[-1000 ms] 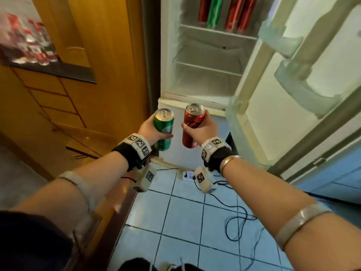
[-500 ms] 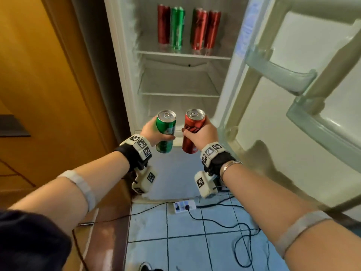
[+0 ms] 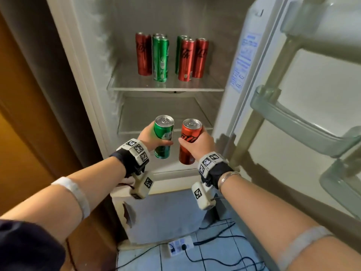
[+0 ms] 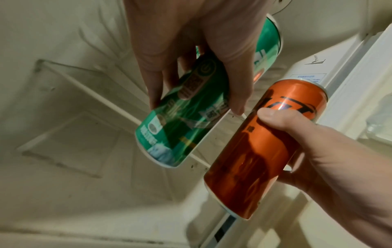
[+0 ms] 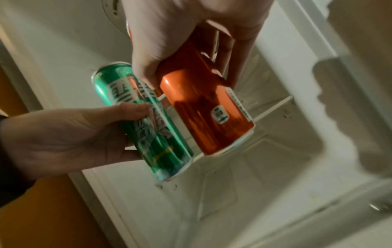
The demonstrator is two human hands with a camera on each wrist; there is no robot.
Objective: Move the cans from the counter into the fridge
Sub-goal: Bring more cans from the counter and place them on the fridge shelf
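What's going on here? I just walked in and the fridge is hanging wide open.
A person is stocking the fridge with drink cans. Their left hand grips a green can and their right hand grips a red can, both held upright in front of the open compartment and not yet set down. Six cans, red and green, already stand on the top shelf. The shelf below it looks bare, and the door is swung wide to the right.

Green can (image 3: 163, 136), white lettering, silver top; red can (image 3: 189, 141), black script, silver top; shelved cans (image 3: 172, 57), red and green; fridge (image 3: 93, 79) interior white; wrist bands (image 3: 136, 148) white, black square markers; floor tiles (image 3: 211, 257) pale blue.
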